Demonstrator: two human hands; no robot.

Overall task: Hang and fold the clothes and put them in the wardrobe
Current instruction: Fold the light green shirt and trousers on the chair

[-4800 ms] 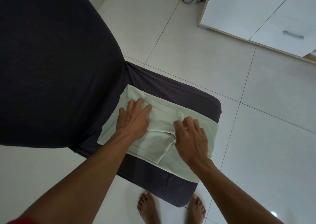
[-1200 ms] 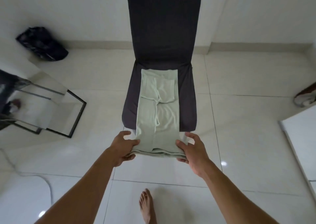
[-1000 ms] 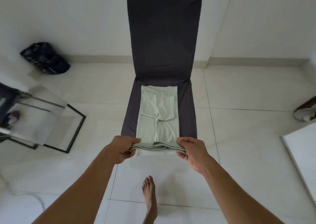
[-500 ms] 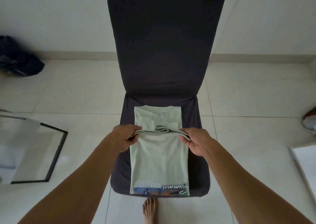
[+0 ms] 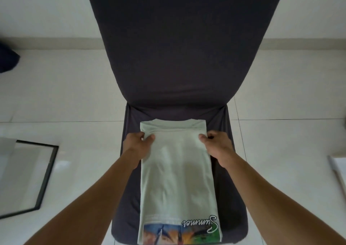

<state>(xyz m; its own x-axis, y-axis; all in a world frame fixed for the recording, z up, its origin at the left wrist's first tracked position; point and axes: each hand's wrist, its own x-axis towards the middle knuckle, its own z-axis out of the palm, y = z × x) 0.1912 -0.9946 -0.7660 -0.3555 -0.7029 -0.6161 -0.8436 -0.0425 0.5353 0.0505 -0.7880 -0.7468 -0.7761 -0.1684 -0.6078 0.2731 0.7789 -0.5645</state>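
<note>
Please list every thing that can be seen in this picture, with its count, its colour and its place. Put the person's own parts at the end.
T-shirt: one, pale green with a colourful print and the word "Summer" at the near end, folded lengthwise on the chair seat.
Chair: one, dark grey cover, centre.
Frame: one, black rim, on the floor at left.
Dark thing: one, far left edge, cut off.
Floor: white tiles.
White furniture: one, right edge, cut off.
Left hand: one, grips the shirt's left edge.
Right hand: one, grips the shirt's right edge.
</note>
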